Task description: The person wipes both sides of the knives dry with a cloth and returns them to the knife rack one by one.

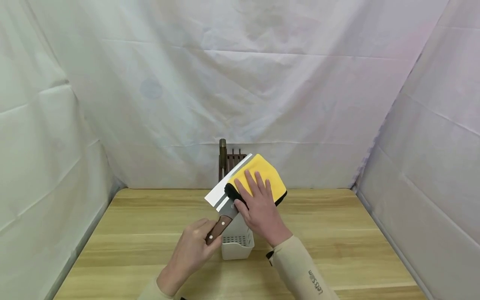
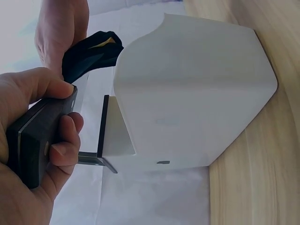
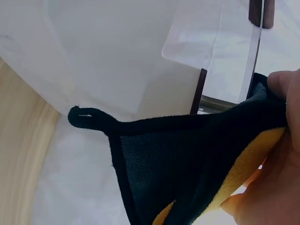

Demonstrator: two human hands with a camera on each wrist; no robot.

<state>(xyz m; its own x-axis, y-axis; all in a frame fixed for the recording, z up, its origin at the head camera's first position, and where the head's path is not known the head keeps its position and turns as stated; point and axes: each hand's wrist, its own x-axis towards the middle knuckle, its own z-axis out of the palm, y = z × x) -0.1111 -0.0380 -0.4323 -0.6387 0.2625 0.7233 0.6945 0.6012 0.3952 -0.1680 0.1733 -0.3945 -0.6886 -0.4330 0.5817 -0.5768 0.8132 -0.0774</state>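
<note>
My left hand (image 1: 196,241) grips a cleaver by its brown riveted handle (image 1: 219,230), with the broad blade (image 1: 223,192) pointing up and to the right. Across the blade lies a yellow cloth (image 1: 273,179) with a black border. My right hand (image 1: 258,212) presses on the cloth with straight, spread fingers. The right wrist view shows the cloth's dark underside (image 3: 154,154), with a hanging loop at one corner. Much of the blade is hidden under the cloth.
A white plastic basket (image 1: 237,253) with a perforated floor stands on the wooden table (image 1: 157,250), below the hands. Behind the blade rises a brown slotted rack (image 1: 233,159) with a dark handle (image 1: 223,153) upright in it. White sheets (image 1: 262,96) surround the table.
</note>
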